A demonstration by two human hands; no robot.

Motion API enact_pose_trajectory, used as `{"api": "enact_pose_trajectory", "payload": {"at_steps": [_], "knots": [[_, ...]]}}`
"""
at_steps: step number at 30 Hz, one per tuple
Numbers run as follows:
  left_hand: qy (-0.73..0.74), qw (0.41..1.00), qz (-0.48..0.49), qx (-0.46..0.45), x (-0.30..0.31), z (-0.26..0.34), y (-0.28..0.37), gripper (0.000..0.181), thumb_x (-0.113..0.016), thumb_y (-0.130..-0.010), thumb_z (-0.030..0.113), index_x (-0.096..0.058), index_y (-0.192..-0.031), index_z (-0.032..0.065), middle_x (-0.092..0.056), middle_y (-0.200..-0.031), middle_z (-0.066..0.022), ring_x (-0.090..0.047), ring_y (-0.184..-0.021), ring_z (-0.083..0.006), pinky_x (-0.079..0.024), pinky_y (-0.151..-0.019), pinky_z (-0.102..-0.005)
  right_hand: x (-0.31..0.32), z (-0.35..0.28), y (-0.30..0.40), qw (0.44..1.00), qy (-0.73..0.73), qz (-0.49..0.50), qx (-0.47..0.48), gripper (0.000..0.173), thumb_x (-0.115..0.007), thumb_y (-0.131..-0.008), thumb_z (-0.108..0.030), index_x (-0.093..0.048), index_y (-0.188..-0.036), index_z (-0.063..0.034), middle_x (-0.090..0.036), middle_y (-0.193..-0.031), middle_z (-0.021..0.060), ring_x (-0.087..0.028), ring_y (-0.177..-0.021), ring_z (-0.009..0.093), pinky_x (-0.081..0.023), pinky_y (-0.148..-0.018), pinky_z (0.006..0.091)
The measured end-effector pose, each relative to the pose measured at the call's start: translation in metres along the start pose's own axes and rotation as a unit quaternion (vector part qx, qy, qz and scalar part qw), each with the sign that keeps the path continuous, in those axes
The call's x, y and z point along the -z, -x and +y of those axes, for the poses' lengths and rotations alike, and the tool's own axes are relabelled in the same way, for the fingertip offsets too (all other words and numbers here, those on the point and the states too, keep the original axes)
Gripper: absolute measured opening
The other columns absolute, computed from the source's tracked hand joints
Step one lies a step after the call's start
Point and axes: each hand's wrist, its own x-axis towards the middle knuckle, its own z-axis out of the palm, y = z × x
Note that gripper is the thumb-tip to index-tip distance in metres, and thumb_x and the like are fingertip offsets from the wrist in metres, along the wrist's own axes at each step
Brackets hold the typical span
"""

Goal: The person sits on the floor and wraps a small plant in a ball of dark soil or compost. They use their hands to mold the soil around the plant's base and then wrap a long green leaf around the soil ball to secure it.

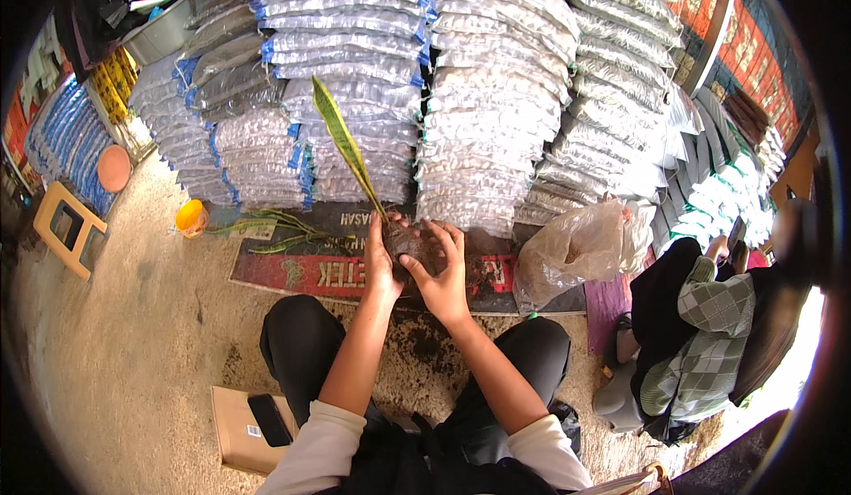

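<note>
Between my two hands I hold a ball of dark soil or root fibre (413, 246) above a printed banner mat. From it rises a single snake plant leaf (340, 137) with yellow edges, leaning to the left. My left hand (381, 256) presses along the ball's left side, near the leaf's base. My right hand (444, 269) cups its right side with bent fingers and the thumb across the front. Several loose snake plant leaves (292, 230) lie on the banner mat (266, 270) to the left of my hands.
Stacked plastic sacks (492, 116) rise behind the mat. A clear bag (565, 256) stands at right, near a seated person (705, 335). At left are a yellow cup (192, 218) and a plastic stool (52, 229). A phone (269, 420) lies on a cardboard box (233, 438).
</note>
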Motion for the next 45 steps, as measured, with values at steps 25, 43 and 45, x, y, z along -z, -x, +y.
{"api": "enact_pose_trajectory", "payload": {"at_steps": [25, 43, 45], "knots": [[-0.179, 0.984, 0.010, -0.016, 0.008, -0.004, -0.002, 0.058, -0.033, -0.092, 0.047, -0.046, -0.121, -0.0007, -0.050, -0.119, -0.0109, -0.048, -0.110, -0.0204, -0.035, -0.097, -0.0341, 0.004, 0.018, -0.011, 0.972, -0.187, -0.046, -0.134, 0.049, -0.067, -0.076, -0.004, -0.045, -0.119, 0.0069, -0.059, -0.106, 0.0141, -0.055, -0.098, 0.016, -0.045, -0.084, 0.0286], [-0.201, 0.980, -0.015, 0.004, -0.004, 0.002, 0.007, 0.035, -0.047, -0.091, 0.037, -0.057, -0.107, 0.0083, -0.059, -0.101, -0.0052, -0.058, -0.092, -0.0156, -0.048, -0.080, -0.0326, 0.005, 0.003, 0.003, 0.989, 0.137, -0.026, 0.052, 0.055, -0.074, -0.070, -0.019, -0.053, -0.118, -0.0041, -0.040, -0.120, 0.0185, -0.040, -0.110, 0.035, -0.034, -0.093, 0.0424], [-0.192, 0.981, -0.021, 0.015, -0.004, 0.004, 0.010, 0.034, -0.047, -0.090, 0.037, -0.057, -0.107, 0.0084, -0.059, -0.100, -0.0053, -0.058, -0.092, -0.0154, -0.048, -0.080, -0.0324, 0.004, 0.001, 0.004, 0.992, 0.104, -0.021, 0.065, 0.055, -0.073, -0.070, -0.019, -0.053, -0.118, -0.0027, -0.041, -0.120, 0.0176, -0.041, -0.109, 0.034, -0.034, -0.093, 0.0420]]}}
